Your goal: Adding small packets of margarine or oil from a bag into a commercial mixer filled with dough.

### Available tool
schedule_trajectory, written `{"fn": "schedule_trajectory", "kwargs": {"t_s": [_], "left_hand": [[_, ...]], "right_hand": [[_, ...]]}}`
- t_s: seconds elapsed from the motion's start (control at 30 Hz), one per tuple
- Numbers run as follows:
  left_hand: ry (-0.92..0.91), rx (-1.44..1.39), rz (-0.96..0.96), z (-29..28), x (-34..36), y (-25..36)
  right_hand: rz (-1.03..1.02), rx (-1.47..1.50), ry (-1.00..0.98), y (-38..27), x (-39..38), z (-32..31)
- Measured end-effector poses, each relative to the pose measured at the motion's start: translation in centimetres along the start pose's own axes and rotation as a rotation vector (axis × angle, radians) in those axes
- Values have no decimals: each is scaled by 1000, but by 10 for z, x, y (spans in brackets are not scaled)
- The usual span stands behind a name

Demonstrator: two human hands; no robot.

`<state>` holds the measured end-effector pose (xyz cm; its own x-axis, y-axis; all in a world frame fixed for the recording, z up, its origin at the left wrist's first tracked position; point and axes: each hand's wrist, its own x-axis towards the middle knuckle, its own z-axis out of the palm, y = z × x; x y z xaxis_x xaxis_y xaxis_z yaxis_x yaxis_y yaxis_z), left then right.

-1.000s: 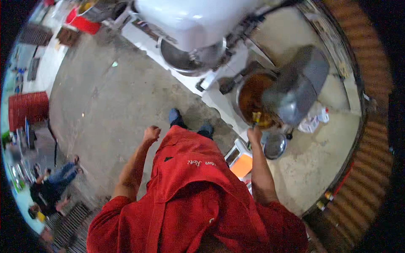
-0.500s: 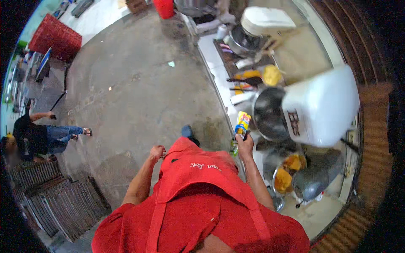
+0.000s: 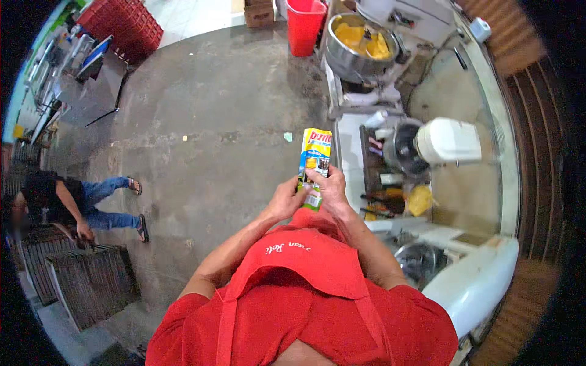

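Out in front of my red apron (image 3: 299, 259), both hands hold a flat yellow, blue and green packet (image 3: 316, 149), upright in the view with its printed side showing. My left hand (image 3: 287, 198) is closed on its lower left edge, thumb on the front. At its right edge my right hand (image 3: 333, 189) grips it, with the thumb across the printed face. Fingers behind the packet are hidden.
To the right, a counter holds a large mixer bowl (image 3: 360, 46) with yellow dough, a white stand mixer (image 3: 448, 140) and a nearer white mixer (image 3: 476, 293). A red bin (image 3: 305, 27) stands ahead. At left, a person (image 3: 79, 207) touches stacked dark ridged trays (image 3: 94, 280).
The packet has moved from my right side to the front of me, and my left hand has joined my right on it. The view has shifted forward along the counter. The person at left now reaches the trays.
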<state>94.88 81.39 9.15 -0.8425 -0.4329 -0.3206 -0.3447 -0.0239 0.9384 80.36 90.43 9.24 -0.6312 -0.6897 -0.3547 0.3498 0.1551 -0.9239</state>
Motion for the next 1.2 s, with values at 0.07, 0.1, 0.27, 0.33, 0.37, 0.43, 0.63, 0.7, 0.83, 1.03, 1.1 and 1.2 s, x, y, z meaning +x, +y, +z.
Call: {"fn": "schedule_trajectory", "kwargs": {"t_s": [0.07, 0.1, 0.27, 0.33, 0.37, 0.43, 0.63, 0.7, 0.83, 1.03, 1.1, 1.2], "left_hand": [[52, -125, -111, -30, 52, 7], [76, -155, -30, -37, 72, 10], [373, -190, -11, -107, 172, 41], [457, -176, -82, -130, 208, 53], [478, -165, -68, -144, 225, 58], [409, -164, -79, -180, 264, 68], [438, -336, -67, -318, 371, 60], [432, -232, -118, -384, 400, 54], [489, -7, -171, -499, 449, 64], [516, -28, -164, -618, 557, 113], [460, -77, -194, -648, 604, 123], [469, -136, -215, -675, 676, 124]], "right_hand": [[53, 143, -138, -24, 59, 11], [56, 141, -152, -33, 83, 12], [-66, -397, -287, -85, 204, 49], [-104, -613, -345, -97, 238, 59], [-146, -620, -356, -103, 258, 65], [7, -617, -347, -114, 306, 81], [63, -353, -93, -153, 497, 121], [-16, -324, -28, -180, 564, 130], [-145, -280, 179, -234, 678, 142], [-173, -100, 263, -320, 833, 138], [-186, -101, 328, -337, 889, 135], [12, -358, 390, -345, 975, 117]]}}
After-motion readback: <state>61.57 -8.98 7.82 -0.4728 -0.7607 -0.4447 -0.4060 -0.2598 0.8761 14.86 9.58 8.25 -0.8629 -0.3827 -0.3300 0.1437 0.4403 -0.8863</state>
